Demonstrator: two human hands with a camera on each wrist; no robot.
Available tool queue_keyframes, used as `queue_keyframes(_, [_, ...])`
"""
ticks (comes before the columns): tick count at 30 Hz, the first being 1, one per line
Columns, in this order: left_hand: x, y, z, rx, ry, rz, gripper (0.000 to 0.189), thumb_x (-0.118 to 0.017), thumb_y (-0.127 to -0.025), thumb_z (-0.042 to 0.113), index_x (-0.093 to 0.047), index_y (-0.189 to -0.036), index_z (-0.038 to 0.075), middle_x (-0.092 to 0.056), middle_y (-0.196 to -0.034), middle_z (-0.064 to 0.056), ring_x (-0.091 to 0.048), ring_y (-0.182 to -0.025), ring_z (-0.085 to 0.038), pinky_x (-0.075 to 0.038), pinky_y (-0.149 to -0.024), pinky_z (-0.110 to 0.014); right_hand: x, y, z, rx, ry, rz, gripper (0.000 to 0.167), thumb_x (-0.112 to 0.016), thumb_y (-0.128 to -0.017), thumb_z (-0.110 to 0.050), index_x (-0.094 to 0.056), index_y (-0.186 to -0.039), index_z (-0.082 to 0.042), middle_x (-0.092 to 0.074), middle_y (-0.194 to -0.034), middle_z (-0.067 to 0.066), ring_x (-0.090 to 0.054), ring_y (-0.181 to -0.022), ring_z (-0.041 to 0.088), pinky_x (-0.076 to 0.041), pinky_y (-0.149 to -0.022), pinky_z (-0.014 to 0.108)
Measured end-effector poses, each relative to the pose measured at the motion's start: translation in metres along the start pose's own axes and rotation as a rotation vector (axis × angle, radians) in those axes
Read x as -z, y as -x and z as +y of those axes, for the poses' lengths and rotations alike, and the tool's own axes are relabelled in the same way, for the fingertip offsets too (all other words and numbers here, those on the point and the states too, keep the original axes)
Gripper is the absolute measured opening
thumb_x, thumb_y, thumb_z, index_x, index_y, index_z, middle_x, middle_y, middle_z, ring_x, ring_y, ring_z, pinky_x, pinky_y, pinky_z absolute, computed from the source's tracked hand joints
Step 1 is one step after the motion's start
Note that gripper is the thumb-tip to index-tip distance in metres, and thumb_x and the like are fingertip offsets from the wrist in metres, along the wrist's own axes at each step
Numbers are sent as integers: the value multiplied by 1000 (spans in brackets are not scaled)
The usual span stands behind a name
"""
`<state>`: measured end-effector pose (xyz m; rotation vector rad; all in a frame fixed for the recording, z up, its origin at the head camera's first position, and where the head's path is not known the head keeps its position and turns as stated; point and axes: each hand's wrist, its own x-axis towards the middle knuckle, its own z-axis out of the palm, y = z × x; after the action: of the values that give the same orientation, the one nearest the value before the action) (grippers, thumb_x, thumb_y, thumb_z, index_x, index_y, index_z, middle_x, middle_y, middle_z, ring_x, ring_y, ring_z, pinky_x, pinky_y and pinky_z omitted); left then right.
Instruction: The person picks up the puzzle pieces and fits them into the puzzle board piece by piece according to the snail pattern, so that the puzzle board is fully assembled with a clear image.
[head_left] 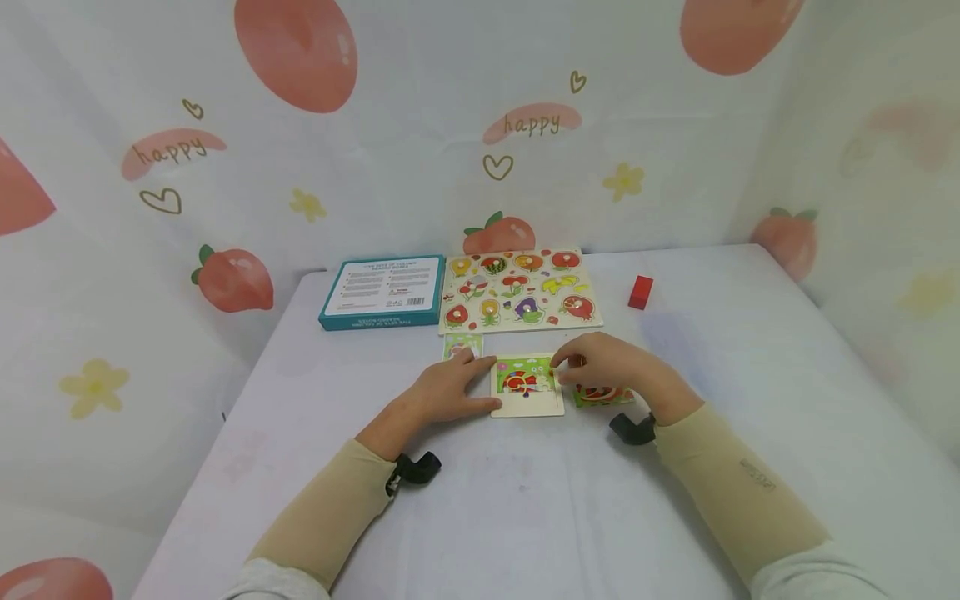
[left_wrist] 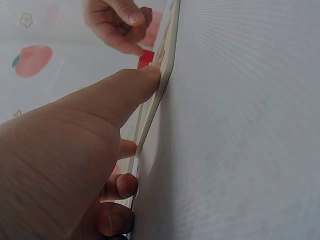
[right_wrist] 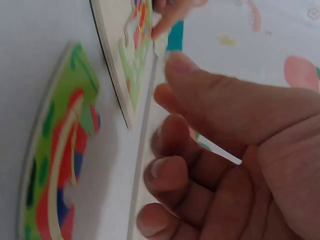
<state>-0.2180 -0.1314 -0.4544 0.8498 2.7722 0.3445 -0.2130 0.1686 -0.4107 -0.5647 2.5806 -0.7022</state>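
A small wooden jigsaw board (head_left: 527,406) with a red-and-green snail picture in its upper part lies flat on the table. My left hand (head_left: 450,388) steadies its left side, thumb at the lower corner and index finger near the upper one. In the left wrist view, the thumb (left_wrist: 135,85) rests on the board's edge. My right hand (head_left: 611,367) hovers by the board's right edge with fingers loosely bent; the right wrist view shows nothing between them. Below it lies a green puzzle piece (right_wrist: 52,165) with red and blue parts. Another green picture piece (head_left: 462,342) lies partly behind the left hand.
Behind the jigsaw board is a fruit peg puzzle (head_left: 517,292). A teal-edged box (head_left: 386,292) printed with text lies to its left. A red block (head_left: 641,292) stands at the back right. Patterned cloth (head_left: 420,125) hangs behind the table.
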Motion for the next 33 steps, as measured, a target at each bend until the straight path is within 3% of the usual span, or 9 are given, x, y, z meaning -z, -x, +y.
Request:
queue_keyframes(8, [0,0,0,2,-8,-2,84,-68,-89,66,-44,-158,24,-50,-122,-2,-51,-94,-18,-46,-80,-31,7,6,7,-131,-71,-118,29,-86,-84,-20,-70,-108,-15,-59,-90,6,-56,-90,22,-48,-76,36])
queue_keyframes(16, [0,-1,1,12,1,-3,84,-69,-88,66,-44,-158,25,-50,-123,-3,-51,-95,-18,-46,-80,-31,-1,7,1,-222,17,-153,37,-90,-78,-23,-66,-105,-17,-62,-95,4,-56,-91,22,-49,-76,38])
queue_keyframes(25, [-1,0,1,8,8,-3,84,-68,-88,66,-44,-158,25,-50,-123,-3,-51,-95,-18,-46,-80,-32,1,10,-2,-185,2,-160,33,-89,-79,-21,-66,-102,-15,-62,-93,3,-57,-87,21,-50,-72,35])
queue_keyframes(33, [-2,-1,-1,5,1,-2,85,-67,-88,68,-43,-158,26,-50,-124,-3,-51,-96,-18,-46,-81,-32,13,16,-7,-140,-23,-84,35,-86,-79,-19,-63,-105,-14,-59,-95,5,-56,-90,22,-51,-71,34])
